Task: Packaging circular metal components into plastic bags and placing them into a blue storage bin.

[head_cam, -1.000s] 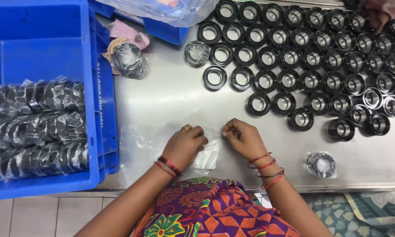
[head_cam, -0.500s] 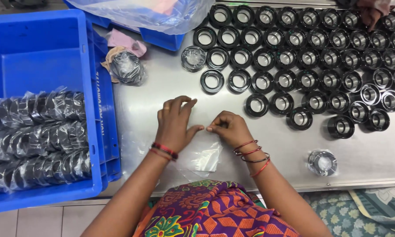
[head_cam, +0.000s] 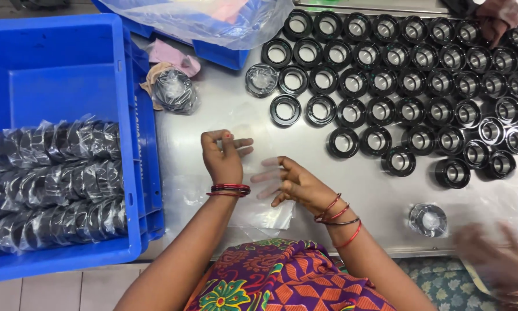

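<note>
My left hand (head_cam: 224,160) is raised over the steel table (head_cam: 224,115), its fingertips pinched on the top edge of a small clear plastic bag (head_cam: 257,167). My right hand (head_cam: 290,183) is beside it with fingers spread and straight, touching the bag's side. Under my wrists lies a flat pile of more clear bags (head_cam: 267,216). The nearest black rings with shiny metal cores (head_cam: 286,110) stand just beyond my hands.
Several rows of black rings (head_cam: 426,80) cover the table's right half. Bagged rings lie singly (head_cam: 262,79) (head_cam: 427,219) and packed in the blue crate (head_cam: 69,46) at left. Another person's blurred hand (head_cam: 495,259) is at bottom right. A second blue crate (head_cam: 218,55) sits behind.
Both hands have lifted off the table and moved apart, my left rising with the bag while my right hand's fingers spread out. A blurred hand has entered at bottom right.
</note>
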